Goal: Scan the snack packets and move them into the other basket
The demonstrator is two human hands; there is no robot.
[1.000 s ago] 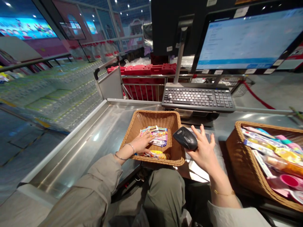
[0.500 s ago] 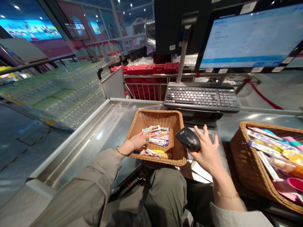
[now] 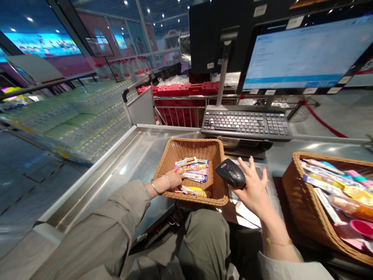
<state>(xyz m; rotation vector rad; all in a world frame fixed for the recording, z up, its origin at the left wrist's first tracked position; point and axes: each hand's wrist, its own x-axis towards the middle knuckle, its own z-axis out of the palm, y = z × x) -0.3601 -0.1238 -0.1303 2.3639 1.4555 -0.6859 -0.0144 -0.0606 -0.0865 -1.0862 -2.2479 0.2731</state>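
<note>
My left hand (image 3: 170,180) reaches over the near left rim of a wicker basket (image 3: 188,144). Its fingers look partly stretched out, with their tips at the packaged snacks (image 3: 196,171) inside; nothing is clearly held. Flat purple-and-white packets lie stacked there, with a yellow-and-red wrapped stick across them. More wrapped items (image 3: 195,191) lie along the basket's near side. My right hand (image 3: 253,188) grips a black barcode scanner (image 3: 230,173) between thumb and index finger, the other fingers spread. The scanner's head is at the basket's right rim.
A second wicker basket (image 3: 304,194) full of packaged goods stands at the right. Behind the first basket are a keyboard (image 3: 246,122) and a lit monitor (image 3: 300,50). The metal counter (image 3: 116,171) has a raised left edge. Stacked bottle packs (image 3: 72,120) stand beyond it.
My left hand's fingers have shifted slightly over the packets, and the hand has turned a little. My right hand with the scanner is nearly still. The view has tilted up slightly.
</note>
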